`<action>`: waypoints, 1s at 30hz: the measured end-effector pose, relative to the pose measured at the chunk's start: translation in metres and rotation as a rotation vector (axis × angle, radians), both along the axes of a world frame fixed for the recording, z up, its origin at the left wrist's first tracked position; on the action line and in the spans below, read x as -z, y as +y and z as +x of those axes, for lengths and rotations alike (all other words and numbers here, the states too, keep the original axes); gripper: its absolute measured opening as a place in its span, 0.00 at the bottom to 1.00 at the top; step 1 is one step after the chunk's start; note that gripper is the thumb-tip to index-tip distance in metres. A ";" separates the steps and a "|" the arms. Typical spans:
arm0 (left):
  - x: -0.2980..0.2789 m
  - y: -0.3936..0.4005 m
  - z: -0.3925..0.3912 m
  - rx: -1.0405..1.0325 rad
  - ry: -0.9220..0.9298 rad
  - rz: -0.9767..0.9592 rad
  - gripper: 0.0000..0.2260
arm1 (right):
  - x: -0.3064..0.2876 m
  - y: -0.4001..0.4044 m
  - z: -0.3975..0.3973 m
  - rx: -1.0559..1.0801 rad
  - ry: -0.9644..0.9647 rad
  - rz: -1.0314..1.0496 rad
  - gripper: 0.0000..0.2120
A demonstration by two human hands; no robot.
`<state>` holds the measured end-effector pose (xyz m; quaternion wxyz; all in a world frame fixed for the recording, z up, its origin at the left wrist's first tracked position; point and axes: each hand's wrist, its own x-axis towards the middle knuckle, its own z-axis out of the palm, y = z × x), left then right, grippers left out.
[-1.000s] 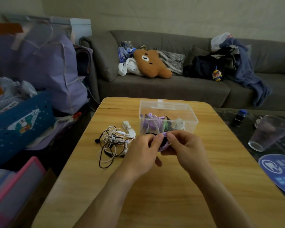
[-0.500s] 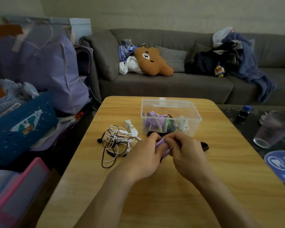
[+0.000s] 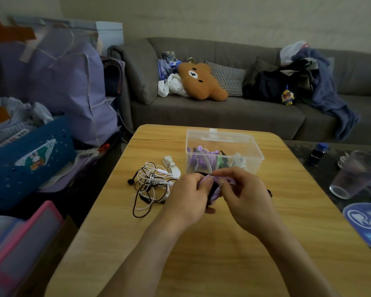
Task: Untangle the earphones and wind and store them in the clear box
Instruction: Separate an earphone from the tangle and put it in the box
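Both my hands pinch the purple earphones just before the clear box, left hand gripping the light, limp coil and right hand its stiffer plug end, above the counter.

Dim light is filling the room, and a plain pale wall is running behind a long grey sofa. A bear cushion is lying on the seat beside a checked pillow, with a dark bag and a blue garment draping further right. A wooden table is standing in front. A purple bag is leaning at the left above a blue basket. A plastic cup is sitting on a dark side table at the right.
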<state>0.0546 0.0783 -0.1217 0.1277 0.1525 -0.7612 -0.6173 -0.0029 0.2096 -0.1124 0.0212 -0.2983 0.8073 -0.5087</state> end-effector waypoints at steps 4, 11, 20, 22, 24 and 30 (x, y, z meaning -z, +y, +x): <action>0.000 -0.001 -0.002 -0.008 0.026 0.105 0.14 | -0.003 0.000 0.001 0.001 0.005 -0.066 0.11; -0.007 -0.004 0.007 -0.008 0.146 0.061 0.24 | -0.026 -0.003 0.009 -0.144 -0.029 -0.159 0.09; -0.005 -0.003 0.005 -0.077 0.101 0.193 0.15 | -0.018 -0.004 0.012 -0.089 -0.109 -0.217 0.12; -0.005 -0.002 0.006 -0.113 0.116 0.113 0.14 | -0.020 -0.004 0.014 -0.067 -0.044 -0.180 0.10; -0.006 0.002 0.006 -0.132 0.127 0.089 0.13 | -0.020 -0.006 0.018 -0.017 0.017 -0.155 0.07; -0.004 0.008 0.005 -0.167 0.092 0.008 0.12 | -0.007 -0.011 0.015 0.230 0.446 0.066 0.05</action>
